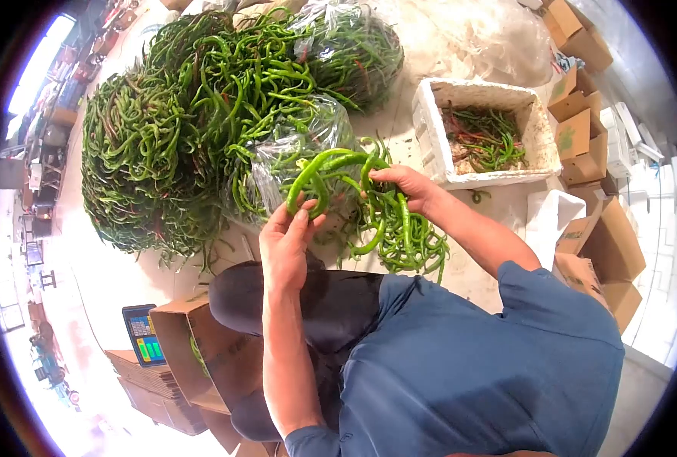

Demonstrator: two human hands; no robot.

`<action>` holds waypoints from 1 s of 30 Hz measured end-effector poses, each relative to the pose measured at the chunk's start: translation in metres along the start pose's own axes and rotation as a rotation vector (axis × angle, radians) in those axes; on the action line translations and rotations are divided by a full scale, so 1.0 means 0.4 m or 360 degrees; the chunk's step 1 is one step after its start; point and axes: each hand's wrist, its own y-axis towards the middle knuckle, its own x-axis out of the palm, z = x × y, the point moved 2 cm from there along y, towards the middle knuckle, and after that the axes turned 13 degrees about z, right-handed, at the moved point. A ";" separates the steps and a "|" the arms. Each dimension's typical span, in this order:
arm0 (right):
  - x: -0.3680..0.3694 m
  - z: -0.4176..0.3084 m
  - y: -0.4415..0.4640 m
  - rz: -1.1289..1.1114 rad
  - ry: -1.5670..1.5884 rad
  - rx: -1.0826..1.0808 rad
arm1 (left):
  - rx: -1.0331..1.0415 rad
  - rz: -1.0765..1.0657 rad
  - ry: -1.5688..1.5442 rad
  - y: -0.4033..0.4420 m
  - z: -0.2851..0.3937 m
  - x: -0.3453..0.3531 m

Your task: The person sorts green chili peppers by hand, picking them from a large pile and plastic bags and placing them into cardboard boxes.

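Note:
My left hand [289,236] is closed on long green chili peppers [313,171], which curve up from its fingertips toward my other hand. At their far end, my right hand [407,185] pinches green peppers too, its fingertips partly hidden by them. Just below my right hand lies a loose pile of bright green peppers [411,242]. Behind my hands a clear plastic bag [331,126] holds more peppers. A very large heap of peppers [144,152] rises to the left of it.
A white foam box [468,180] at the right contains some peppers and debris. Cardboard boxes [582,145] line the right side. An open carton [201,346] stands by my leg, beside a scale with a keypad [144,335]. Another filled plastic bag [361,57] sits at the back.

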 end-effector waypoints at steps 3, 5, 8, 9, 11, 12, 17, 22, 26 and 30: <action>-0.053 0.028 0.032 0.0048 0.0051 0.0053 | 0.0068 -0.0031 0.0071 0.002 -0.004 0.020; -0.067 0.035 0.036 0.0047 0.0064 0.0072 | 0.0142 -0.0027 0.0098 -0.003 -0.002 0.044; -0.086 0.047 0.044 0.0037 0.0137 0.0091 | 0.0200 0.0024 0.0136 -0.003 -0.007 0.063; -0.093 0.052 0.051 0.0053 0.0157 0.0093 | 0.0269 0.0049 0.0214 -0.005 -0.008 0.065; -0.103 0.058 0.062 0.0079 0.0187 0.0106 | 0.0436 0.0161 0.0391 -0.015 0.001 0.068; -0.111 0.058 0.065 0.0105 0.0184 0.0119 | 0.0633 0.0226 0.0484 -0.024 0.009 0.066; -0.095 0.048 0.062 0.0256 0.0167 0.0124 | 0.1375 0.0595 0.0901 -0.097 0.072 -0.035; -0.090 0.030 0.080 0.0113 0.0096 0.0116 | 0.1251 0.1399 0.1223 -0.250 0.236 -0.224; -0.033 -0.029 0.044 -0.0062 -0.0012 0.0102 | 0.0793 0.1697 0.1044 -0.393 0.271 -0.664; 0.050 -0.073 0.001 -0.0035 0.0045 0.0003 | 0.0340 0.1664 0.0909 -0.560 0.185 -1.133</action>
